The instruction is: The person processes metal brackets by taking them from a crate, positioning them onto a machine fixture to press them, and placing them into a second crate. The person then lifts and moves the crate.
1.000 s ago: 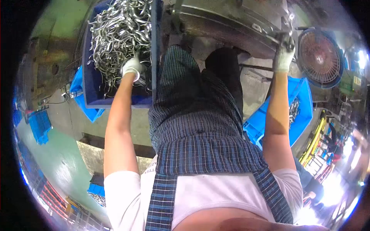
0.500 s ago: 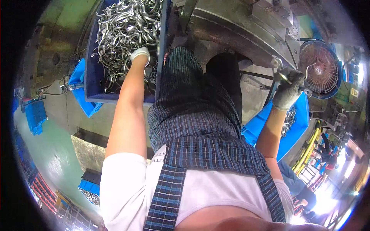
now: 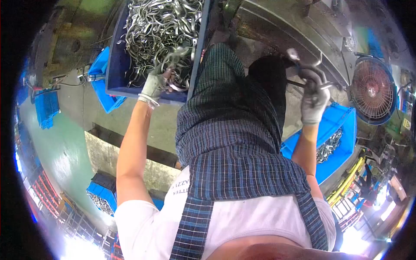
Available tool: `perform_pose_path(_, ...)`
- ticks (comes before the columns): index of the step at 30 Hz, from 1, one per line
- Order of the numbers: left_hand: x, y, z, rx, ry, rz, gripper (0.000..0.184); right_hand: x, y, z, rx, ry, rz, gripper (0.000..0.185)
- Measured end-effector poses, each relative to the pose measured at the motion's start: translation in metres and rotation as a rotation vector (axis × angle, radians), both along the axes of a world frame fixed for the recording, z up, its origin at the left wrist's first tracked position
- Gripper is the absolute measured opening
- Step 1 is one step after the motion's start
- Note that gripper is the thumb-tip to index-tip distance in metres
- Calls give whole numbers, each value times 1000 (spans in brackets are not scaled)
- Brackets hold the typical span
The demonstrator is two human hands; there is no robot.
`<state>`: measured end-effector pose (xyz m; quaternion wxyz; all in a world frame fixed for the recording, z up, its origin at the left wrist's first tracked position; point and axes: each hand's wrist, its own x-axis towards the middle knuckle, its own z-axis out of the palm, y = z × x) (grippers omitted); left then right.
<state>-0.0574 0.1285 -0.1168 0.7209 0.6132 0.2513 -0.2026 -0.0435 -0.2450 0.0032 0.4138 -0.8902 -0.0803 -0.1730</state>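
Observation:
My left hand (image 3: 154,86), in a pale glove, is at the near edge of a dark blue bin (image 3: 149,96) in the head view. Its fingers close around curved metal parts (image 3: 175,56), partly blurred by motion. Beyond it lies a heap of shiny curved metal parts (image 3: 160,26) filling the bin. On the other side, my gloved right hand (image 3: 314,104) is raised and grips several curved metal pieces (image 3: 313,77). These stick out past the fingers in different directions, and motion smears them too.
Below my right arm stands a bright blue crate (image 3: 346,145) holding more metal parts (image 3: 330,146). A round fan (image 3: 372,89) is at the right, and heavy machinery (image 3: 294,26) rises ahead. Another blue crate (image 3: 102,195) with parts sits at lower left.
My left hand has drawn back from the heap to the bin's near edge, with parts in its fingers. My right hand has turned, its metal pieces now pointing up and sideways. The view has shifted.

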Motion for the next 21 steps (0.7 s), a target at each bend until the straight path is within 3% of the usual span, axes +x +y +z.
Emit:
perform_pose_path(4,-5,-15,29,5,-74,24,24,18,40,-1,-210,-130,118,17)
perform_pose_path(7,-9,-20,32,-281,-36,269,24,19,59,3,-363,-127,156,9)
perform_pose_path(8,-6,-18,28,-465,-4,331,24,23,62,-2,-271,-115,260,12)
perform_pose_path(9,-8,-20,27,-500,-33,373,25,22,69,3,-342,-181,268,19)
perform_pose_path(13,-8,-30,43,-568,-88,387,29,10,105,-10,241,386,278,18)
perform_pose_path(14,-7,-29,43,-603,-77,340,30,11,111,-20,277,451,357,22)
perform_pose_path(15,-2,-35,57,-637,-65,286,31,14,121,-23,158,230,424,23)
perform_pose_path(16,-5,-53,75,-563,-143,373,30,15,132,-28,263,367,512,21)
perform_pose_path(17,0,-58,80,-449,-75,388,31,15,138,-32,70,243,531,17)
perform_pose_path(19,10,-64,91,-210,-108,249,30,14,137,-55,199,259,604,12)
perform_pose_path(20,17,-70,99,-97,-113,199,30,13,132,-50,256,505,610,11)
perform_pose_path(21,20,-78,111,8,-94,194,29,12,126,-42,241,462,561,12)
